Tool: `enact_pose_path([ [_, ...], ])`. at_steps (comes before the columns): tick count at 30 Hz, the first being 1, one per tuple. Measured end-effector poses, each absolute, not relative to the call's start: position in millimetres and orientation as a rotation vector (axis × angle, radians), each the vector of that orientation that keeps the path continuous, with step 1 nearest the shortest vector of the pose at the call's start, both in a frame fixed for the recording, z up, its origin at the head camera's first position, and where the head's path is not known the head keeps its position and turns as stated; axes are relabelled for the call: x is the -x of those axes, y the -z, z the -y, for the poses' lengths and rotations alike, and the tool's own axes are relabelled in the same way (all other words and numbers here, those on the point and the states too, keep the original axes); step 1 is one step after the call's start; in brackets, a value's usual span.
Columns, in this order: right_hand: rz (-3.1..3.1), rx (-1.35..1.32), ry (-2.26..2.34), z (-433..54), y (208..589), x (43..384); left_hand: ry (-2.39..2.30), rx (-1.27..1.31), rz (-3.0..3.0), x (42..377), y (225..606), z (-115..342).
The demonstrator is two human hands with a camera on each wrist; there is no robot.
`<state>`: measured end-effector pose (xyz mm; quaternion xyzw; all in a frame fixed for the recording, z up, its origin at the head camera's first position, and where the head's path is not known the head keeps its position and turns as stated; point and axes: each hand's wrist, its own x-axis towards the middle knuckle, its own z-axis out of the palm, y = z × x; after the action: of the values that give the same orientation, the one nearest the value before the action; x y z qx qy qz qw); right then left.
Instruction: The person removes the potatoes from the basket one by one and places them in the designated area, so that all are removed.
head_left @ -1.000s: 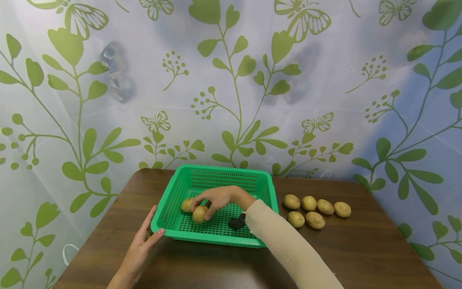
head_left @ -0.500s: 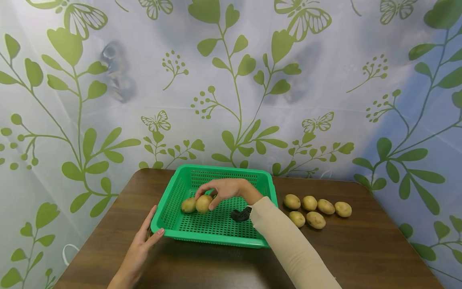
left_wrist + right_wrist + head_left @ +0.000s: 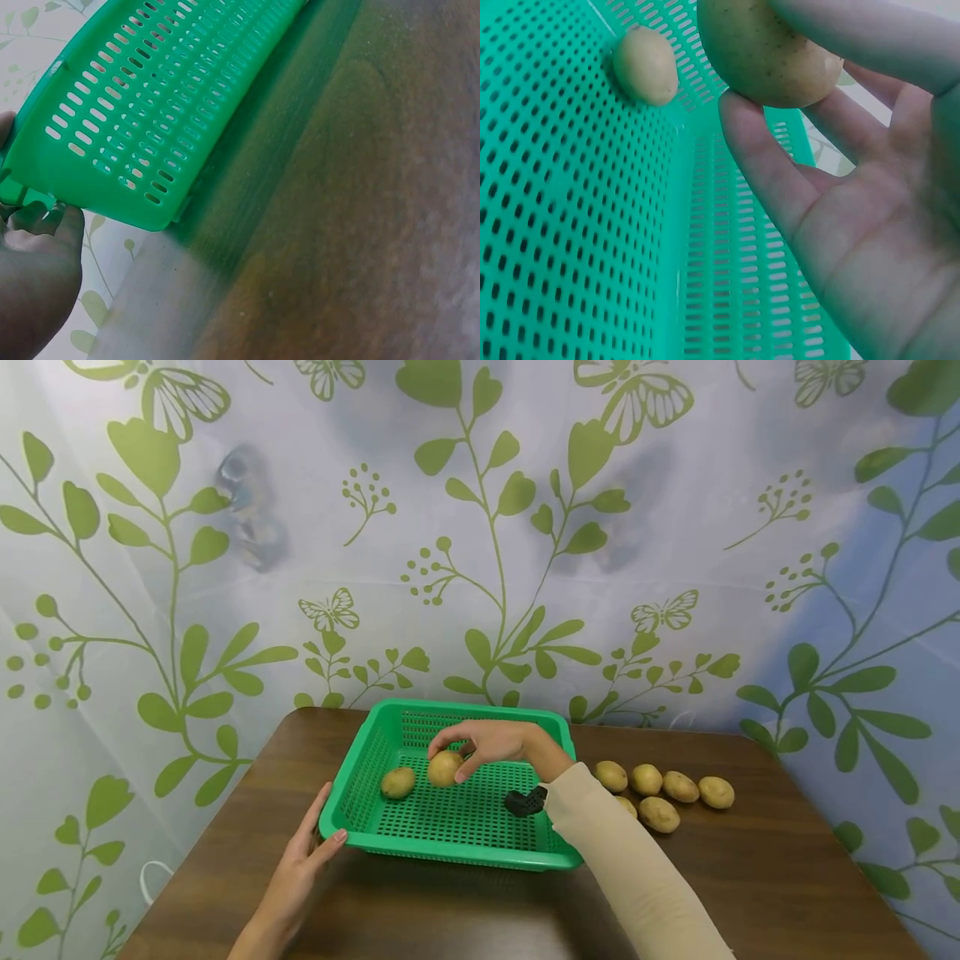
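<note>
In the head view, a green plastic basket with slotted walls stands on the table. My right hand pinches a potato between thumb and fingers inside the basket, raised above its floor. Up close in the right wrist view, the held potato shows brown specks. A second potato lies on the basket floor to the left. My left hand grips the basket's near left corner, thumb on the rim; in the left wrist view some fingers of the left hand are hidden by the basket wall.
Several potatoes lie in two loose rows on the brown wooden table, right of the basket; my right forearm partly covers one. A leaf-patterned curtain hangs behind the table. A black perforated piece sits at my right wrist.
My right hand has lifted the potato from the basket floor and moved it right and away from the other potato. My left hand stays on the corner.
</note>
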<state>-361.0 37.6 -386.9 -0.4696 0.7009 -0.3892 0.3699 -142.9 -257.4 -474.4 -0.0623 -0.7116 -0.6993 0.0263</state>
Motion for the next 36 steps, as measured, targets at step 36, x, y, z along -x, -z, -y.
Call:
enact_pose_path([
  [36, -1.904, 1.120, 1.037, -102, 368, 350, 2.163, 0.190, 2.203, 142, 472, 256],
])
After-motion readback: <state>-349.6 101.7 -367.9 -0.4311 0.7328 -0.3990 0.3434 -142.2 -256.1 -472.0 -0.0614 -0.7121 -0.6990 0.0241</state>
